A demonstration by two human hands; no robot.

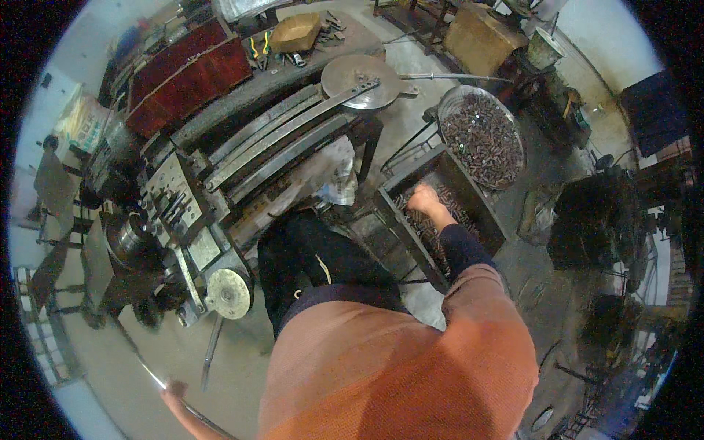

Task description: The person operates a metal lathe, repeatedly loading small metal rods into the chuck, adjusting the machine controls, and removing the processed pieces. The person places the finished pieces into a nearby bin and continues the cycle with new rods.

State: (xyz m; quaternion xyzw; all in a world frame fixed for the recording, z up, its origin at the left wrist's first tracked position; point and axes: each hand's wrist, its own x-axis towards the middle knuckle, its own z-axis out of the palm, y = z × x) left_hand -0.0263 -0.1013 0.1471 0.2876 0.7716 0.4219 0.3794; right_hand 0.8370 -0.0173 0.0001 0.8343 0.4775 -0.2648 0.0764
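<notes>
I have the right hand [423,199] down inside an open metal box [475,196], over a bed of small dark metal pieces [428,233] lying along its floor. Its fingers are curled inward and the grip looks mostly closed, but I cannot tell whether a piece is caught in it. The left hand [174,391] is out at the lower left, blurred, at a long metal rod [150,369] that slants down past it. From here I cannot tell how far that grip is closed around the rod.

Just beyond the box I see a round pan [523,147] heaped with similar pieces. To the left of the box stands a machine with long metal bars [268,139], a large flat disc [350,82] at their far end and a smaller pale disc [229,294] at the near corner. Behind it, a bench [359,37] carries a shallow brown tray [295,32] and yellow-handled pliers [262,48], with a dark red box [187,77] to their left
</notes>
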